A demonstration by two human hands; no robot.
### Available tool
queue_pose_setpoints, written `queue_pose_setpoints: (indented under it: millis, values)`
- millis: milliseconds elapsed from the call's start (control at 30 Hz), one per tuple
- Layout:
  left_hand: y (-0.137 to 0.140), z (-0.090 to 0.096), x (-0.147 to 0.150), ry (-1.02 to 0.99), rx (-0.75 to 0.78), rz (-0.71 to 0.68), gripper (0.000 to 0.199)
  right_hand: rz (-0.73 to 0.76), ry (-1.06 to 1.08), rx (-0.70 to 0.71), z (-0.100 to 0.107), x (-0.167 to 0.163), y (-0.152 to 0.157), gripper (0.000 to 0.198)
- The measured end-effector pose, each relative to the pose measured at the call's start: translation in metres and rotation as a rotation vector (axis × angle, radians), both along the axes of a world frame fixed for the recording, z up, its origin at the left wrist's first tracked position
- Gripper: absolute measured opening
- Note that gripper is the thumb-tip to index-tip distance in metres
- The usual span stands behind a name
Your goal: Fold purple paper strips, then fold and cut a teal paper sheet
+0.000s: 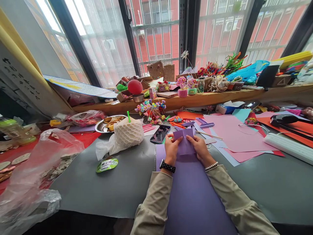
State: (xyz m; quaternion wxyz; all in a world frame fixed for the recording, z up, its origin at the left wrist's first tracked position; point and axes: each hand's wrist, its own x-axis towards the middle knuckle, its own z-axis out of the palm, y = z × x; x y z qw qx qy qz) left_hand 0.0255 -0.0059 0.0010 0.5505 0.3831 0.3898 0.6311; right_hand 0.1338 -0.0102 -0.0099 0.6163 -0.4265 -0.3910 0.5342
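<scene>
well left of the left hand [171, 150], the thin bag [56, 147] sprawls on the table [110, 192]; a sleeve [156, 192] snagging it could drag it along. nearer on that side, the wrapped drink [128, 133] with its straw [128, 116] could tip and spill if the left arm swung wide. the phone [160, 134], just beside the left hand, could be nudged by the knuckles. the small paper [184, 148], held between the hands above the big purple sheet [193, 195], could tear or crease askew under uneven pulling. right of the hands, the pink paper [244, 130] could slide if brushed. the left hand is closed in a pinch on the small paper's left side; the right hand [201, 150] pinches its right side, neither spread.
</scene>
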Motion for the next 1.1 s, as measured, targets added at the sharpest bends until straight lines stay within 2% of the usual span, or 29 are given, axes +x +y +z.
queue_pose_setpoints:
  millis: [133, 233, 333, 500, 733, 967, 1100]
  values:
    - [0.0006, -0.0007, -0.0009, 0.005, 0.016, -0.01, 0.047, 0.012, 0.016, -0.012, -0.0013, 0.0009, 0.0013, 0.03]
    - [0.0021, -0.002, -0.0034, 0.043, 0.029, -0.096, 0.041, 0.004, 0.01, -0.018, -0.0031, 0.0027, 0.0021, 0.031]
    - [0.0039, -0.0035, -0.0057, 0.068, 0.02, -0.142, 0.044, -0.022, -0.038, 0.008, -0.0047, 0.0045, 0.0021, 0.032]
    - [0.005, -0.0052, -0.0046, 0.035, 0.016, -0.109, 0.048, -0.039, -0.084, 0.031, -0.0059, 0.004, 0.0028, 0.034]
    - [0.0032, -0.0043, -0.0016, 0.028, -0.008, -0.059, 0.048, -0.033, -0.017, -0.025, -0.007, 0.0033, 0.0064, 0.032]
    - [0.006, -0.0063, -0.0052, 0.01, 0.008, -0.057, 0.046, 0.026, -0.057, 0.013, -0.0036, 0.0058, 0.0023, 0.026]
    - [0.0077, -0.0069, -0.0066, 0.01, 0.0, -0.046, 0.048, 0.0, -0.123, 0.055, -0.004, 0.0065, 0.0007, 0.025]
